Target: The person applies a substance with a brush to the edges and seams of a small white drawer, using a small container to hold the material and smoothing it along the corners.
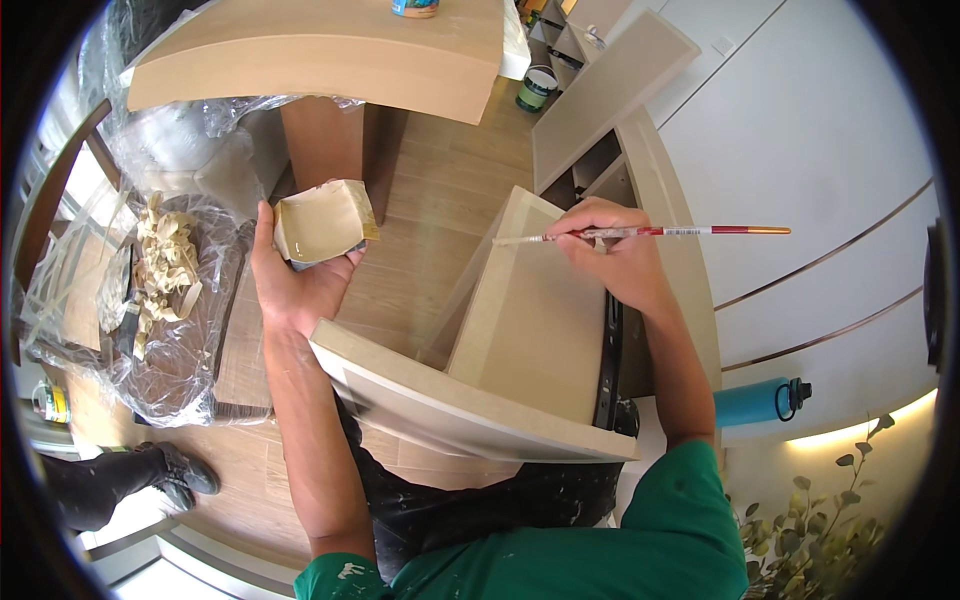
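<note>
My left hand [300, 285] is wrapped round a small cut-down carton [322, 222] with cream paint inside, held tilted left of the drawer. Between the fingers of my right hand [612, 250] is a thin paintbrush [690, 231] with a red handle and gold end. Its pale bristles point left, over the far end of the pulled-out drawer [530, 320]; whether they touch the edge I cannot tell. The beige drawer front [460, 405] lies nearest my body, and a black slide rail [608, 365] runs along its right side.
Plastic-wrapped furniture with crumpled masking tape [165, 260] stands at the left. A beige table [330, 60] is at the back, a paint bucket [537, 88] beyond. A blue bottle [755, 401] lies at the right, near a leafy plant [820, 520]. Another person's shoes [185, 475] show lower left.
</note>
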Demonstrator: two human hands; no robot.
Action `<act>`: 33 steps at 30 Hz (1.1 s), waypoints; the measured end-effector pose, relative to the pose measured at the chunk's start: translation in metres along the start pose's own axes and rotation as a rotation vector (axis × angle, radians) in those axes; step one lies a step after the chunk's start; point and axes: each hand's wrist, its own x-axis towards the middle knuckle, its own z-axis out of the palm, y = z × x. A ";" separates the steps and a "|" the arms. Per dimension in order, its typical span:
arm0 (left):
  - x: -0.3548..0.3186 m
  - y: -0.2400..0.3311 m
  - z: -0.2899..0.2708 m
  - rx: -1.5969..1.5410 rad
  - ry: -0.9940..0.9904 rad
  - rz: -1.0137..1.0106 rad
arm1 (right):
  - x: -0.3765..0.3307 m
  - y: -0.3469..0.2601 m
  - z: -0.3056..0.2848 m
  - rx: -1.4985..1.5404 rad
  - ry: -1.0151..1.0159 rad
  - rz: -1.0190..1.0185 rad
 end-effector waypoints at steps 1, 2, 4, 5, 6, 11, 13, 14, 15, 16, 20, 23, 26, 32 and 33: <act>0.000 0.001 0.000 -0.002 -0.004 0.001 | 0.001 0.002 0.000 0.009 0.018 -0.004; 0.000 0.001 0.000 -0.004 -0.007 0.001 | 0.002 0.004 0.000 0.017 0.036 -0.008; 0.001 0.002 -0.001 -0.011 -0.006 -0.009 | -0.001 -0.001 0.001 0.064 -0.019 -0.040; 0.001 0.003 -0.001 -0.015 -0.005 -0.016 | -0.002 -0.002 0.002 0.087 -0.046 -0.054; 0.001 0.003 -0.001 -0.012 -0.004 -0.009 | 0.000 -0.001 0.002 0.070 -0.041 -0.038; 0.000 0.001 0.001 0.002 -0.004 -0.002 | 0.011 0.015 -0.007 -0.013 0.017 0.059; 0.001 0.002 -0.001 -0.003 -0.026 -0.012 | 0.017 0.023 -0.008 -0.008 0.060 0.092; 0.002 0.003 -0.003 -0.005 -0.036 -0.016 | 0.020 0.026 -0.008 -0.004 0.081 0.109; 0.003 0.004 -0.009 -0.027 -0.090 -0.027 | 0.023 0.029 -0.008 -0.010 0.092 0.114; 0.004 0.005 -0.014 -0.048 -0.144 -0.038 | 0.026 0.032 -0.008 -0.015 0.102 0.119; 0.005 0.005 -0.017 -0.070 -0.176 -0.038 | 0.035 0.051 -0.011 0.023 0.161 0.133; 0.005 0.005 -0.017 -0.062 -0.170 -0.029 | 0.040 0.059 -0.013 -0.013 0.186 0.127; 0.004 0.006 -0.017 -0.051 -0.169 -0.034 | 0.044 0.069 -0.016 -0.014 0.194 0.110; 0.006 0.004 -0.016 -0.041 -0.163 -0.030 | 0.040 0.065 -0.015 0.005 0.259 0.102; 0.005 0.003 -0.012 -0.039 -0.117 -0.018 | 0.041 0.066 -0.016 -0.029 0.246 0.108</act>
